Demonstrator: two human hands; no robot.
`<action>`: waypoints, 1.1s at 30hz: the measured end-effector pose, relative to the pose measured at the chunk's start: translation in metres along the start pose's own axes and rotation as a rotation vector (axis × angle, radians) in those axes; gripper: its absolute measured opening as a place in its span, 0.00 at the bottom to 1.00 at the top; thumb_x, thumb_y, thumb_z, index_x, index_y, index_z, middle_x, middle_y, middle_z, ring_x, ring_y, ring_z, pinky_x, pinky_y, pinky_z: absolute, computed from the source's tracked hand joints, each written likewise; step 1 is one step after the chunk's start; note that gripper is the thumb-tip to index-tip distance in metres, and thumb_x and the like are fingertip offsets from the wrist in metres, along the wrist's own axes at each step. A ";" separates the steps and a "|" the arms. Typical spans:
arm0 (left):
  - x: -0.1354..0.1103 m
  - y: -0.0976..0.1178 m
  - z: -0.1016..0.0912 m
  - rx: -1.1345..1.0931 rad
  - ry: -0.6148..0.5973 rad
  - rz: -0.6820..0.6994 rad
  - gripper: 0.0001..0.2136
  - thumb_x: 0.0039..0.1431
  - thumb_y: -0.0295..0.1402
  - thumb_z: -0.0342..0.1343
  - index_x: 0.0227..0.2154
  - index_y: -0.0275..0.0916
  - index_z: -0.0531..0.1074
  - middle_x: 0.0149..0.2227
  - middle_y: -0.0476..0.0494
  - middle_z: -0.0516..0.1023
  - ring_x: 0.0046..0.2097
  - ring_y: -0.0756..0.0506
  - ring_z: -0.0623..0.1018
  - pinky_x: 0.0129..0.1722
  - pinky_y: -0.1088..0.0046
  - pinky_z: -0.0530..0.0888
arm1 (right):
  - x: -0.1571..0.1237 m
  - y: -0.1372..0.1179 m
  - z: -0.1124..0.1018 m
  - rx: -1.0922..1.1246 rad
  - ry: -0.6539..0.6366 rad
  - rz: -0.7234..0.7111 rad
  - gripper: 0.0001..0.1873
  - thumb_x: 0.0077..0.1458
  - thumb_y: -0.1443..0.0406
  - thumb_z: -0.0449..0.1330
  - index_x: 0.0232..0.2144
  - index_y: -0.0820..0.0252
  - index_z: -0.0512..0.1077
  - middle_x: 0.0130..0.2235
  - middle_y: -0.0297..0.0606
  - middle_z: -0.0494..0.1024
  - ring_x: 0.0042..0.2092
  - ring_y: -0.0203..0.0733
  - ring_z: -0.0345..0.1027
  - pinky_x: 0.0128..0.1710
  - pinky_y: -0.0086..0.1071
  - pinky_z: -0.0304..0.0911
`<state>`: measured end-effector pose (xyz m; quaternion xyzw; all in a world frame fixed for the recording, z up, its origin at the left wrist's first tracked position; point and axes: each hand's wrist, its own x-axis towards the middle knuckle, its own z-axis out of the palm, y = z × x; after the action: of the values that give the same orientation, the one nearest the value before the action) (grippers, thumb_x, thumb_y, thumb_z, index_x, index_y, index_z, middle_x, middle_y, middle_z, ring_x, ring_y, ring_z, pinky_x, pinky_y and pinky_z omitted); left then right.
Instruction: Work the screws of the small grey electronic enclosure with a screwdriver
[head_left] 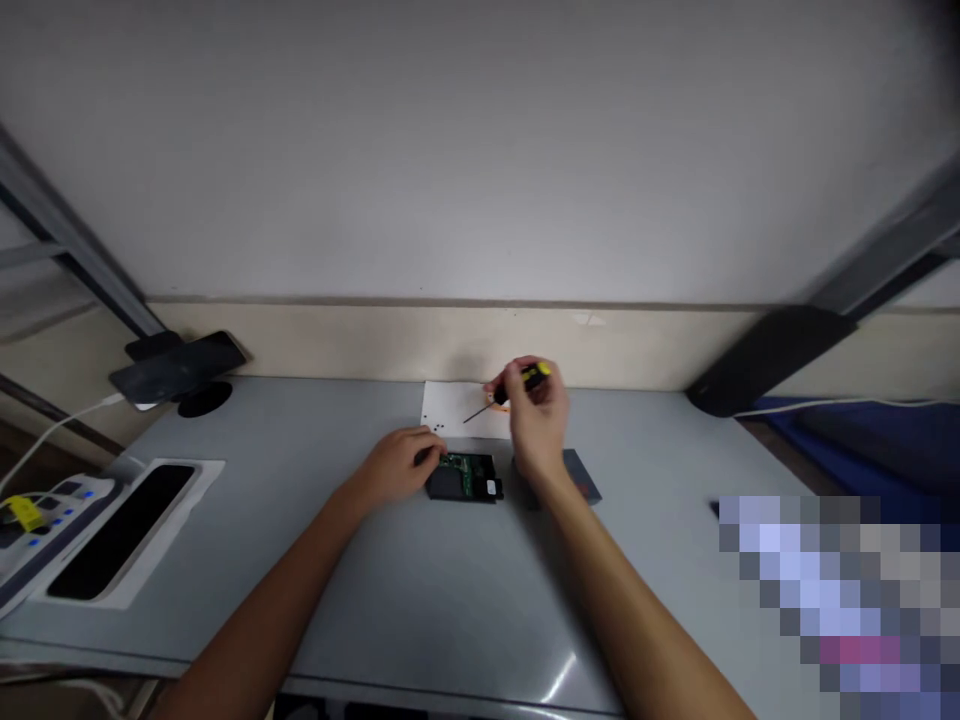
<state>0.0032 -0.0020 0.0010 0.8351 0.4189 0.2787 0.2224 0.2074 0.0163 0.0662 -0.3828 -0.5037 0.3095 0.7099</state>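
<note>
A small black electronic device (pixel 450 484) lies opened on the grey desk, its green circuit board (pixel 469 470) bare. At its upper left corner, my left hand (pixel 405 462) is closed, thumb and fingers on the edge. My right hand (pixel 541 410) grips a yellow-and-black screwdriver (pixel 517 385). The thin shaft points down to the left over a sheet of white paper (pixel 450 398), its tip apart from the device. Several tiny dark screws (pixel 439 428) are on the paper's left part. Partly beneath my right wrist lies a dark grey flat panel (pixel 581 475). An orange item (pixel 497 407) is mostly hidden behind my right hand.
To the left are a phone on a stand (pixel 184 365), a black slab (pixel 124 530) on a white sheet and a power strip (pixel 56 530) with cables. A dark cylinder-like object (pixel 765 360) leans at the right rear. The wall (pixel 420 340) bounds the desk.
</note>
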 end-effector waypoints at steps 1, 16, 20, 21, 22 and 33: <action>0.000 0.001 -0.001 0.003 -0.008 -0.001 0.12 0.70 0.29 0.49 0.40 0.42 0.79 0.41 0.46 0.81 0.43 0.45 0.79 0.45 0.69 0.73 | 0.006 -0.007 -0.008 -0.008 0.026 -0.042 0.11 0.64 0.54 0.61 0.40 0.53 0.68 0.30 0.32 0.74 0.34 0.39 0.73 0.39 0.35 0.67; -0.015 -0.001 -0.026 -0.152 -0.240 -0.014 0.39 0.51 0.37 0.72 0.66 0.51 0.65 0.62 0.37 0.70 0.61 0.34 0.72 0.59 0.55 0.72 | -0.005 -0.029 -0.152 -1.060 -0.992 0.161 0.31 0.54 0.50 0.66 0.60 0.46 0.73 0.62 0.40 0.74 0.54 0.55 0.75 0.54 0.46 0.70; -0.012 -0.001 -0.019 -0.176 -0.203 -0.018 0.37 0.50 0.34 0.72 0.64 0.50 0.67 0.63 0.39 0.70 0.62 0.35 0.71 0.61 0.56 0.70 | 0.004 -0.035 -0.137 -1.134 -0.977 0.101 0.22 0.59 0.47 0.60 0.50 0.48 0.80 0.48 0.41 0.84 0.46 0.53 0.78 0.48 0.45 0.70; -0.012 -0.001 -0.018 -0.174 -0.203 -0.027 0.37 0.50 0.34 0.72 0.64 0.51 0.67 0.63 0.40 0.70 0.63 0.35 0.71 0.61 0.56 0.70 | 0.005 -0.036 -0.132 -1.144 -0.984 0.094 0.21 0.61 0.47 0.58 0.47 0.48 0.81 0.44 0.41 0.85 0.42 0.52 0.78 0.46 0.44 0.70; -0.012 -0.001 -0.017 -0.169 -0.203 -0.040 0.37 0.50 0.34 0.72 0.64 0.51 0.68 0.64 0.40 0.70 0.63 0.35 0.71 0.61 0.56 0.70 | 0.005 -0.037 -0.127 -1.150 -0.992 0.089 0.21 0.62 0.47 0.57 0.45 0.49 0.81 0.41 0.41 0.85 0.40 0.52 0.78 0.44 0.44 0.69; -0.014 -0.003 -0.018 -0.109 -0.201 -0.068 0.41 0.50 0.39 0.72 0.68 0.51 0.63 0.68 0.38 0.66 0.67 0.31 0.67 0.63 0.50 0.68 | -0.014 -0.030 -0.147 -1.002 -0.952 0.212 0.33 0.52 0.46 0.66 0.59 0.47 0.74 0.57 0.43 0.78 0.52 0.58 0.76 0.52 0.47 0.71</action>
<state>-0.0173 -0.0095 0.0082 0.8310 0.4067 0.2080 0.3175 0.3451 -0.0450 0.0562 -0.5340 -0.8019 0.2415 0.1159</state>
